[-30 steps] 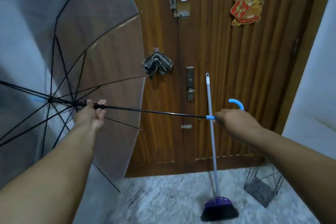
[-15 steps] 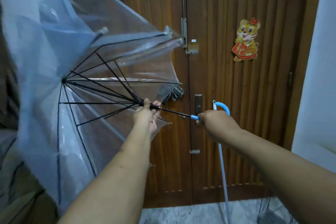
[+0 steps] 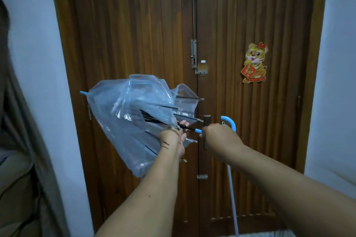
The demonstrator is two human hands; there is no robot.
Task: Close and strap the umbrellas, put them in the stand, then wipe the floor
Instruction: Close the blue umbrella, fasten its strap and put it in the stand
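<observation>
In the head view, the transparent umbrella [image 3: 134, 117] is held in the air in front of the wooden door [image 3: 134, 34], almost folded, with its blue tip to the left. The blue hooked handle [image 3: 230, 124] is gripped by the right hand [image 3: 217, 136], and the left hand [image 3: 175, 136] is curled round the black shaft where the ribs meet. The umbrella is judged light; the plastic canopy looks soft, slippery and easy to crease, while the thin ribs seem stiff but easy to bend, so the handle and the shaft are thought the safest places to hold. The left fingers are partly covered by the plastic, no strap can be made out, and the stand and the floor are not seen; a pale pole [image 3: 234, 202] beside the door is cut off below
</observation>
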